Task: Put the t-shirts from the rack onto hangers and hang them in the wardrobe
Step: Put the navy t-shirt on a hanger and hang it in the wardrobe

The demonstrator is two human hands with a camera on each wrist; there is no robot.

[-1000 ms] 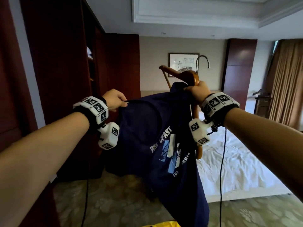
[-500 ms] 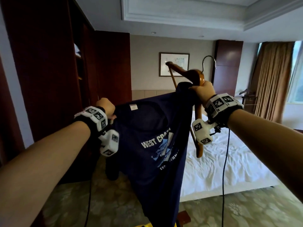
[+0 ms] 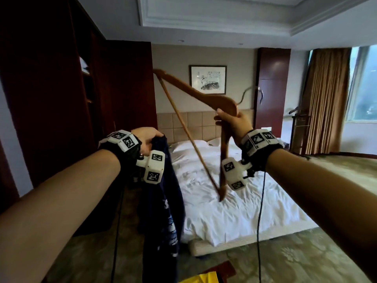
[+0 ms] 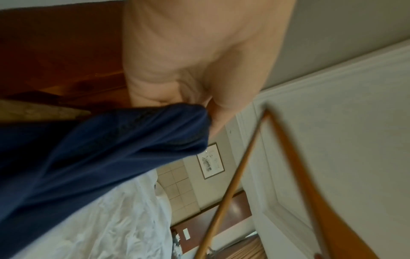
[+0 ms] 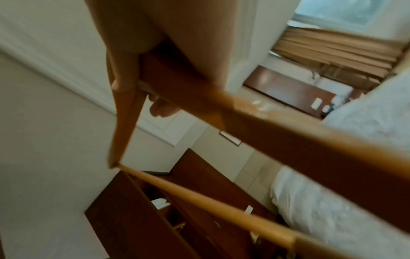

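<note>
A navy blue t-shirt [image 3: 163,211] with a pale print hangs in a bunch from my left hand [image 3: 145,137], which grips its top edge; the left wrist view shows the cloth [image 4: 111,154] caught in my curled fingers [image 4: 168,84]. My right hand [image 3: 234,123] holds a wooden hanger [image 3: 193,94] by its middle, tilted, with one arm up to the left and the other pointing down. Its metal hook [image 3: 244,94] is blurred behind the hand. The hanger is bare, to the right of the shirt. In the right wrist view my fingers [image 5: 124,70] wrap the hanger's wood [image 5: 266,126].
The dark wooden wardrobe [image 3: 51,88] stands at the left with open shelves. A white bed [image 3: 224,190] lies ahead. Something yellow [image 3: 195,278] lies on the patterned carpet by my feet. Curtains [image 3: 328,99] and a window are at the right.
The shirt has come off the hanger: it was stretched between both hands, and now it hangs from my left hand alone. My right hand has lifted the bare hanger to the right.
</note>
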